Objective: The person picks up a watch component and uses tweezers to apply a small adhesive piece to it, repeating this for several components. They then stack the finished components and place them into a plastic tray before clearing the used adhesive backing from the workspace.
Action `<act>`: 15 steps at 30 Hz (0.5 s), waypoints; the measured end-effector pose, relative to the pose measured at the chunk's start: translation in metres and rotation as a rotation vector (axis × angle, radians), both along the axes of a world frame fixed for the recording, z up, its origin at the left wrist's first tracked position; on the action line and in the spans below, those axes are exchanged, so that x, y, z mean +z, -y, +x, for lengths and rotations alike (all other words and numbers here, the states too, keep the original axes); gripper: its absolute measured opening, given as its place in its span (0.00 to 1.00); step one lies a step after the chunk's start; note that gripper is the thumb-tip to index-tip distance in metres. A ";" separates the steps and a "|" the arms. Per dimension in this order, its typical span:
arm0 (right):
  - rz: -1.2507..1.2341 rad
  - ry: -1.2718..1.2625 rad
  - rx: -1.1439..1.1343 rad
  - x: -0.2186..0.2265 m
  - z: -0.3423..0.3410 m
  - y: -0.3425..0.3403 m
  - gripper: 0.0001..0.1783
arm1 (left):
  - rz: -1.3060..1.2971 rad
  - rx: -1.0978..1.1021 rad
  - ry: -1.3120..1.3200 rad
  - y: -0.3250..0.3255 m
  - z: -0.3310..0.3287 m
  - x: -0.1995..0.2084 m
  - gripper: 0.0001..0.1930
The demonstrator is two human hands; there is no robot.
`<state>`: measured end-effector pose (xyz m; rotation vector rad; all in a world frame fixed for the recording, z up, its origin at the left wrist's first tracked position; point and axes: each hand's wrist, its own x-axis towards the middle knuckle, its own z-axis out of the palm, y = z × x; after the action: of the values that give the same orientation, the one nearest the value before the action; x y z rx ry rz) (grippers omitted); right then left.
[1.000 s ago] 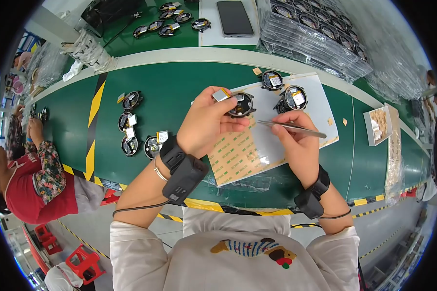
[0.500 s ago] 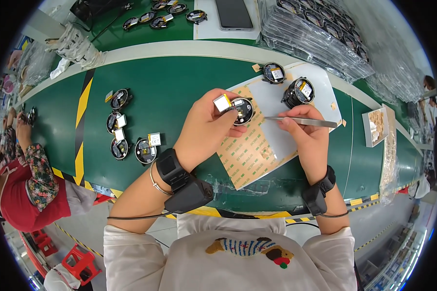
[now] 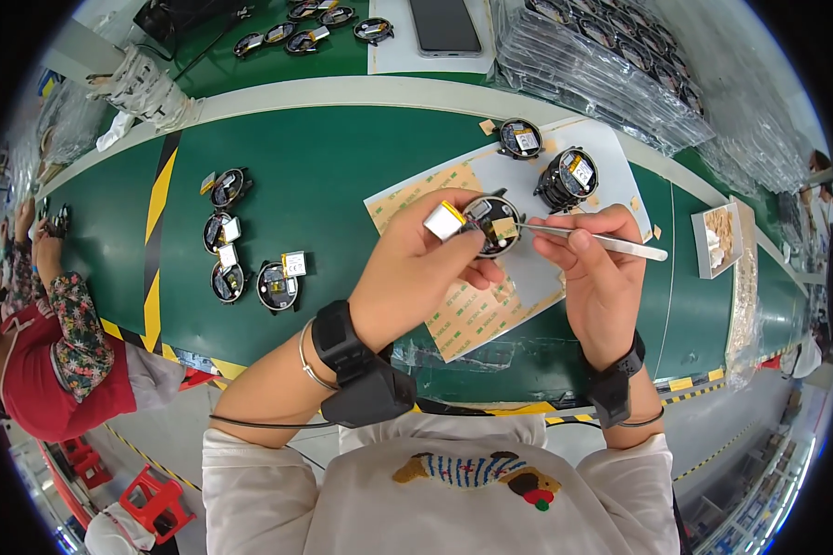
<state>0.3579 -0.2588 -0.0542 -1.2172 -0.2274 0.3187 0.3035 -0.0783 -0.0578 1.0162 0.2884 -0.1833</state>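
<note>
My left hand (image 3: pixel 426 254) grips an opened round watch case (image 3: pixel 498 242) by its edge, thumb on the near side. A silver battery (image 3: pixel 444 220) with a yellow end sticks out beside the case, over my fingers. Inside the case sits a small tan adhesive piece (image 3: pixel 504 228). My right hand (image 3: pixel 602 264) pinches metal tweezers (image 3: pixel 611 242), their tips at the case's right rim by the tan piece. Beneath both hands lies a white sheet with tan adhesive pads (image 3: pixel 491 319). Beyond them stand a stack of watch cases (image 3: pixel 566 180) and a single watch case (image 3: pixel 520 139).
Several watch cases (image 3: pixel 278 287) with batteries lie on the green table to the left. A phone (image 3: pixel 445 26) and clear plastic trays (image 3: pixel 602 83) occupy the far side. At right is a white box (image 3: pixel 715 242). A co-worker in red (image 3: pixel 60 370) sits at far left.
My left hand has moved right with the watch case, close to the tweezers. A tan adhesive piece now shows inside the case. My right hand has shifted slightly right.
</note>
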 end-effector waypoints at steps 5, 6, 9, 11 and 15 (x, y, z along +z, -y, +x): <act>-0.121 0.115 0.019 0.003 -0.002 0.002 0.06 | 0.102 -0.036 0.062 0.002 -0.004 0.001 0.17; -0.119 0.113 0.017 0.003 -0.003 0.002 0.06 | 0.116 -0.048 0.080 0.002 -0.004 0.001 0.17; -0.120 0.123 0.037 0.005 -0.006 0.001 0.05 | 0.146 -0.074 0.116 0.002 -0.003 0.003 0.17; -0.111 0.123 0.035 0.006 -0.006 0.002 0.05 | 0.172 -0.084 0.122 0.002 -0.004 0.004 0.18; -0.094 0.136 0.033 0.006 -0.007 0.002 0.06 | 0.177 -0.082 0.118 0.004 -0.006 0.004 0.18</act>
<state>0.3506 -0.2608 -0.0485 -1.3303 -0.3537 0.2781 0.2975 -0.0824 -0.0539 1.2102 0.1569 -0.1734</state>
